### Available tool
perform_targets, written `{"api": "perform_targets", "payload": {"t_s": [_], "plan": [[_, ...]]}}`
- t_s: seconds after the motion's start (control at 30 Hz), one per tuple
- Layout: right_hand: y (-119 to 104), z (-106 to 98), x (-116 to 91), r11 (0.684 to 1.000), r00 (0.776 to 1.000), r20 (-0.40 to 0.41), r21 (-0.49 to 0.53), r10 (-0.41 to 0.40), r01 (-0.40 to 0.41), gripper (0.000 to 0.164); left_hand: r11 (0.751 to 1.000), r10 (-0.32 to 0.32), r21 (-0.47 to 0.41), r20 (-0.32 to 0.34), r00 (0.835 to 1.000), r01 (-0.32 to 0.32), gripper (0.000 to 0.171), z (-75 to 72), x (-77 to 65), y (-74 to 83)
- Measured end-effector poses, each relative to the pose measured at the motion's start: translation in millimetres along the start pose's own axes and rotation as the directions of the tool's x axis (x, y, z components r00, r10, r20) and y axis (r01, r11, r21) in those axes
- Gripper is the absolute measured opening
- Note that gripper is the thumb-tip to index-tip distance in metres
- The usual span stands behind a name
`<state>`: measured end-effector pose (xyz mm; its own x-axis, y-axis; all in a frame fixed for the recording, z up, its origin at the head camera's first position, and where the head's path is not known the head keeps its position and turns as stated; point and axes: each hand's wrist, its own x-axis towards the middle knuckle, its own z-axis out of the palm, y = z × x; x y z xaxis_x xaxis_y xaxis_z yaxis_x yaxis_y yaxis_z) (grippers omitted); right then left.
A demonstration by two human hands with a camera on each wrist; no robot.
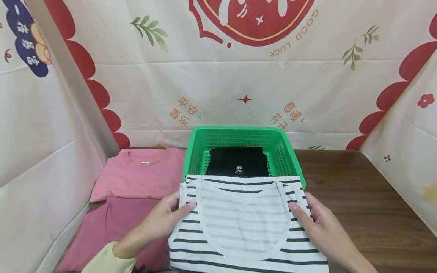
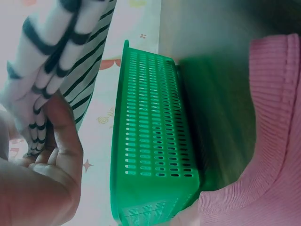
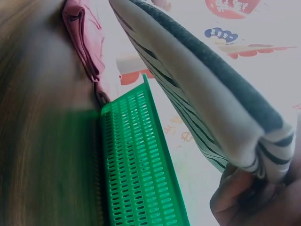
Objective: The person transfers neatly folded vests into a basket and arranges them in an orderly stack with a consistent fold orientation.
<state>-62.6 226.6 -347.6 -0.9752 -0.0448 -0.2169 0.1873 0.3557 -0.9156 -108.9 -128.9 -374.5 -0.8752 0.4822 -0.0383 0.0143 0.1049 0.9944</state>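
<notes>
A white shirt with black stripes [image 1: 246,250] and a wide scooped neckline is held up in front of the green basket [image 1: 192,159]. My left hand [image 1: 160,218] pinches its left shoulder, thumb on top. On the opposite shoulder my right hand [image 1: 322,227] grips the cloth the same way. Both wrist views show the folded layers between the fingers, raised above the basket's rim. Inside the basket lies a folded black garment [image 1: 239,161] with a small white print; the striped shirt hides its near part.
Left of the basket, a pink T-shirt [image 1: 140,174] lies on the brown wooden table [image 1: 362,197], with a darker pink garment [image 1: 112,227] in front of it. Printed cloth [image 1: 218,83] hangs behind and at both sides of the table.
</notes>
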Motion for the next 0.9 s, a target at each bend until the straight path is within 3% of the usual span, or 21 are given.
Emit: {"api": "perform_targets", "payload": {"t_s": [0.17,0.43,0.9], "plan": [[-1,0,5,0.999,0.999,-0.002,-0.032,-0.039,0.039,0.066,0.999,-0.028,-0.047,-0.058,0.998,0.026,0.043,0.4,3.5,0.1],[-3,-6,19,0.995,0.996,-0.020,-0.043,-0.090,0.089,0.065,0.997,-0.067,-0.043,-0.146,0.987,0.062,0.044,1.7,11.3,1.3],[-9,-11,37,0.989,0.990,-0.018,-0.063,-0.137,0.136,0.066,0.998,-0.063,-0.035,-0.178,0.982,0.058,0.039,-8.1,29.1,1.7]]}}
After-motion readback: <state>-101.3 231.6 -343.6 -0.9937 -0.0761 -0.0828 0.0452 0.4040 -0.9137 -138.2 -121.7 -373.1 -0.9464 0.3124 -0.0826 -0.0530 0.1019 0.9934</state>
